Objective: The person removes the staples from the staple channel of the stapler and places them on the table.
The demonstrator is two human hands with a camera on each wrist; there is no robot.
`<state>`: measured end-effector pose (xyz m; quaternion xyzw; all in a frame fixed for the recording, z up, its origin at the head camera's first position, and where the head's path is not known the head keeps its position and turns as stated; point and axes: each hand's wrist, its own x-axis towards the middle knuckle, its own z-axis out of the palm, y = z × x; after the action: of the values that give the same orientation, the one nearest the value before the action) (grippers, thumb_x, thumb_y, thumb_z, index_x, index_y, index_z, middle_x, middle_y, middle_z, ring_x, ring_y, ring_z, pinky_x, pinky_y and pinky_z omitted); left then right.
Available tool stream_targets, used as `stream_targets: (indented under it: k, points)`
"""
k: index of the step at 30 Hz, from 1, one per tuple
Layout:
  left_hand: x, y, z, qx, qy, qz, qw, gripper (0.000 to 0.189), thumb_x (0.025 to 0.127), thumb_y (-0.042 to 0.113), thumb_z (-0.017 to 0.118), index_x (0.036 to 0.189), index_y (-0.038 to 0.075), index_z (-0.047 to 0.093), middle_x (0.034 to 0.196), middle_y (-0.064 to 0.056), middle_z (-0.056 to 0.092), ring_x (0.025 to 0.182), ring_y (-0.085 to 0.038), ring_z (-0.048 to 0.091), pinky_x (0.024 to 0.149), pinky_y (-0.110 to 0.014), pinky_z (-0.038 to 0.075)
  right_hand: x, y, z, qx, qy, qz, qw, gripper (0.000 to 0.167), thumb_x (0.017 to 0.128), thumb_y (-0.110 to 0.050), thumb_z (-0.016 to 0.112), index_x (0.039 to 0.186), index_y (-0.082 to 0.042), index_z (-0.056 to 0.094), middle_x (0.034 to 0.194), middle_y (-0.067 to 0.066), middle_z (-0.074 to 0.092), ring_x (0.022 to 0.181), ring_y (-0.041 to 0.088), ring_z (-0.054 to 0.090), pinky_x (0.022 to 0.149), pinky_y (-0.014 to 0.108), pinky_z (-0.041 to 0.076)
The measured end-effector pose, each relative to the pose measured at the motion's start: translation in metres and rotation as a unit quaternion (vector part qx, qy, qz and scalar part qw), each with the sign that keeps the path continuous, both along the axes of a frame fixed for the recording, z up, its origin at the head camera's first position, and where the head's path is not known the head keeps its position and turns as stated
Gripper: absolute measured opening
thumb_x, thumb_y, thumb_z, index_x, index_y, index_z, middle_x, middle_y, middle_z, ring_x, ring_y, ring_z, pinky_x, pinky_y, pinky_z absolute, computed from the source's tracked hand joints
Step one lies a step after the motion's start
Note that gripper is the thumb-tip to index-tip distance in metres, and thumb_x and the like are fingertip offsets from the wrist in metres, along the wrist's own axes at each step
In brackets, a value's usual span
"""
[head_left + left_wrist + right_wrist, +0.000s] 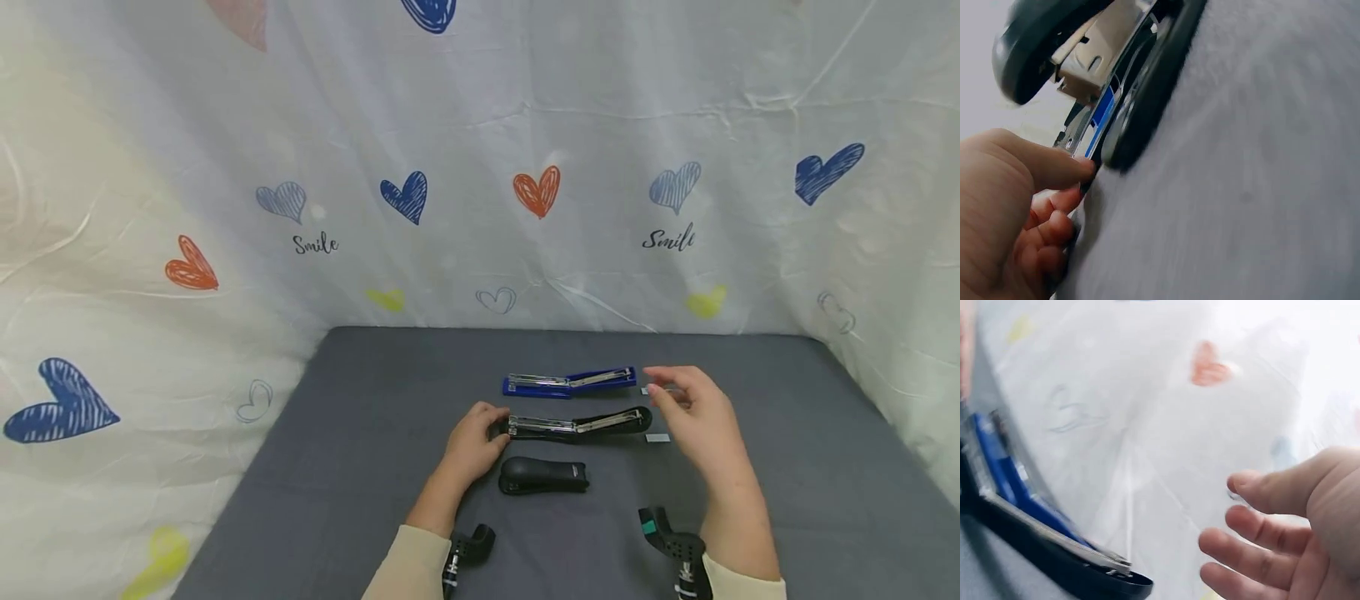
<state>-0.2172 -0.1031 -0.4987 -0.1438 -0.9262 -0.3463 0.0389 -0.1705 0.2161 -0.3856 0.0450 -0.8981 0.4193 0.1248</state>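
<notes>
Three staplers lie in a column on the table. My left hand (472, 442) holds the left end of the middle black stapler (540, 427), which is folded open with its metal magazine showing. Beyond it lies a blue stapler (573, 382), also opened out. A closed black stapler (543, 476) sits nearest me and looms large in the left wrist view. To the right, my right hand (697, 417) is raised near the staplers' right ends, thumb and forefinger pinching a small silvery staple strip (1234, 495), mostly hidden. Another staple strip (657, 437) lies beside the middle stapler.
Dark grey cloth covers the table (375, 467). Behind and beside it hangs a white curtain (465, 250) printed with hearts. A black camera mount sits on each wrist.
</notes>
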Motion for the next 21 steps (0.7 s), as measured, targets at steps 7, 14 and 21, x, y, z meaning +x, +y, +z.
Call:
stream_targets:
  k: [7,14,21]
  points:
    - [0.009,-0.02,0.006,0.155,-0.044,-0.034,0.9864,0.036,0.108,0.011,0.053,0.143,0.003,0.057,0.12,-0.011,0.061,0.085,-0.012,0.053,0.075,-0.03,0.046,-0.003,-0.018,-0.004,0.055,0.017,0.092,0.9941,0.027,0.101,-0.01,0.067,0.127,-0.005,0.07,0.123,0.011,0.062,0.101,0.029,0.067,0.082,0.047,0.056]
    - [0.038,-0.024,0.01,0.161,-0.103,-0.079,0.9783,0.03,0.103,0.003,0.055,0.131,0.006,0.064,0.107,-0.003,0.064,0.073,-0.012,0.051,0.066,-0.028,0.044,0.0,-0.041,-0.013,0.11,0.053,0.184,0.9754,0.026,0.094,-0.005,0.075,0.119,-0.008,0.073,0.11,0.0,0.064,0.075,0.004,0.055,0.066,0.028,0.051]
    - [0.056,-0.028,0.003,0.127,-0.092,-0.133,0.9787,0.038,0.091,0.001,0.066,0.127,0.015,0.068,0.11,0.004,0.059,0.079,-0.011,0.05,0.066,-0.025,0.041,0.015,-0.07,-0.024,0.159,0.04,0.263,0.9509,0.027,0.094,-0.016,0.076,0.121,-0.009,0.073,0.112,-0.003,0.064,0.072,-0.001,0.052,0.066,0.026,0.049]
